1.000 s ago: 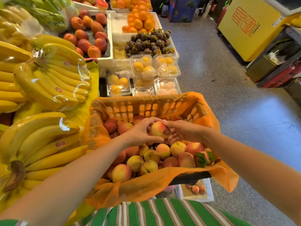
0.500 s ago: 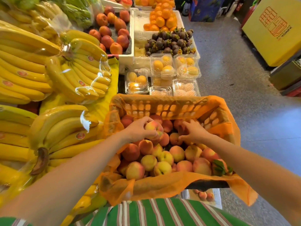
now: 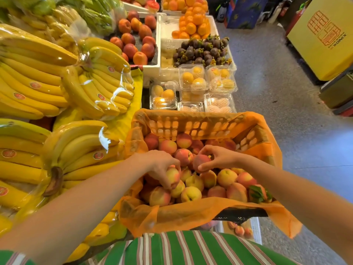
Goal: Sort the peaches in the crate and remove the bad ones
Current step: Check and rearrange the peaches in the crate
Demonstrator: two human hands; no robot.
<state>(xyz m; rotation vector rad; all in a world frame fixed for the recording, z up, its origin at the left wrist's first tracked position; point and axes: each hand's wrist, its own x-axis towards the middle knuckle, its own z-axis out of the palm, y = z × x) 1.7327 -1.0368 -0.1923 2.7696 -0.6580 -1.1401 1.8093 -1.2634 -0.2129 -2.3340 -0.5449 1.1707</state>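
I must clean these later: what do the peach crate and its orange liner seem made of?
The crate looks like rigid moulded plastic: its walls are a regular slotted lattice. The orange liner looks like thin, matte, translucent mesh or non-woven fabric: it drapes in folds, slots showing through.

In the orange-lined crate [image 3: 193,125], the left grip [image 3: 160,165] curls over a yellow peach [image 3: 172,176] on the pile. The right grip [image 3: 223,157] pinches a red peach [image 3: 201,162] beside it. Bananas [image 3: 38,73] lie left.
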